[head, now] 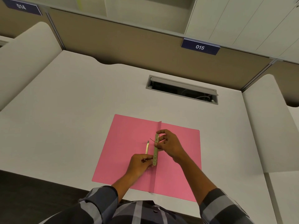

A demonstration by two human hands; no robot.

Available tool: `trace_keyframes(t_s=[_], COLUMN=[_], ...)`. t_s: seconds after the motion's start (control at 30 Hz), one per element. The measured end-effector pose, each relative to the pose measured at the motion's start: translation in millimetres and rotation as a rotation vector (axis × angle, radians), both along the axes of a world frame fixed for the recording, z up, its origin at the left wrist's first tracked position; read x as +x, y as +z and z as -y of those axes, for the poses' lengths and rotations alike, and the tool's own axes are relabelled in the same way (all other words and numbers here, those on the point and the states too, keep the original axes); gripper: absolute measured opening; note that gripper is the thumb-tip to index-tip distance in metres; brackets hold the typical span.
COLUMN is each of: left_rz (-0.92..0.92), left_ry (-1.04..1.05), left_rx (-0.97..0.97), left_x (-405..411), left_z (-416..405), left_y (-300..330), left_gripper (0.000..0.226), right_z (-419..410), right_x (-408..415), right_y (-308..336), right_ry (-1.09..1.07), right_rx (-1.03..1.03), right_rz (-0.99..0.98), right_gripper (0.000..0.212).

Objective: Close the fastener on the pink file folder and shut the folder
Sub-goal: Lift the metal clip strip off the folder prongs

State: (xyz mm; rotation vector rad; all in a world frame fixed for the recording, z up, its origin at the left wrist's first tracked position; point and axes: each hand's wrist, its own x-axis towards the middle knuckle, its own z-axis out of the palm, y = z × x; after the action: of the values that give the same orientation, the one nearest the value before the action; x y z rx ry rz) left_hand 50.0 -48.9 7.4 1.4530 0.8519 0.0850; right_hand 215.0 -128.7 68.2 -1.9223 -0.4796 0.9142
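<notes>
The pink file folder [126, 152] lies open and flat on the white desk, its spine fold running away from me down the middle. A long brass fastener bar [156, 149] stands along that fold. My right hand [169, 146] pinches the bar's upper half between thumb and fingers. My left hand [139, 164] holds the bar's lower end. A thin brass prong [147, 147] sticks up just left of the bar, free of both hands. A second thin prong shows near the bar's top.
The white desk [72, 118] has a grey cable slot [182, 89] with its lid open behind the folder. Beige partition walls rise at the back and sides, with a sign marked 015 [200, 46]. The desk's front edge lies just under my forearms.
</notes>
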Motion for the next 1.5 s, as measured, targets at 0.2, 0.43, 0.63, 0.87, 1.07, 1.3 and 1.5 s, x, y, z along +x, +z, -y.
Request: trace_keyframes(t_s=[0.2, 0.43, 0.63, 0.87, 1.07, 1.3, 1.5], left_rz=[0.013, 0.014, -0.035, -0.027, 0.018, 0.069, 0.069], left_ry=[-0.010, -0.017, 0.007, 0.138, 0.120, 0.144, 0.137], left_rx=[0.025, -0.002, -0.021, -0.095, -0.133, -0.177, -0.176], left_x=[1.6, 3.0, 8.5, 37.2, 46.4, 46.3, 46.9], left_z=[-1.1, -2.1, -16.4, -39.9, -37.0, -32.8, -34.4], left_y=[0.0, -7.0, -7.7, 6.1, 10.9, 14.0, 15.1], left_gripper=[0.027, 0.028, 0.021, 0.033, 0.033, 0.033, 0.041], right_z=[-3.4, -4.4, -6.2, -7.1, -7.6, -3.3, -5.7], right_x=[-1.0, -1.1, -3.3, -5.3, -7.6, -8.0, -9.5], right_y=[-4.6, -10.2, -16.1, -18.9, -14.9, -12.7, -10.5], right_ry=[0.005, -0.005, -0.031, -0.041, -0.039, -0.039, -0.045], right_rx=[-0.010, -0.027, -0.018, -0.028, -0.024, -0.001, -0.013], right_rz=[0.011, 0.060, 0.096, 0.110, 0.119, 0.098, 0.119], right_gripper=[0.049, 0.049, 0.050, 0.053, 0.051, 0.052, 0.051])
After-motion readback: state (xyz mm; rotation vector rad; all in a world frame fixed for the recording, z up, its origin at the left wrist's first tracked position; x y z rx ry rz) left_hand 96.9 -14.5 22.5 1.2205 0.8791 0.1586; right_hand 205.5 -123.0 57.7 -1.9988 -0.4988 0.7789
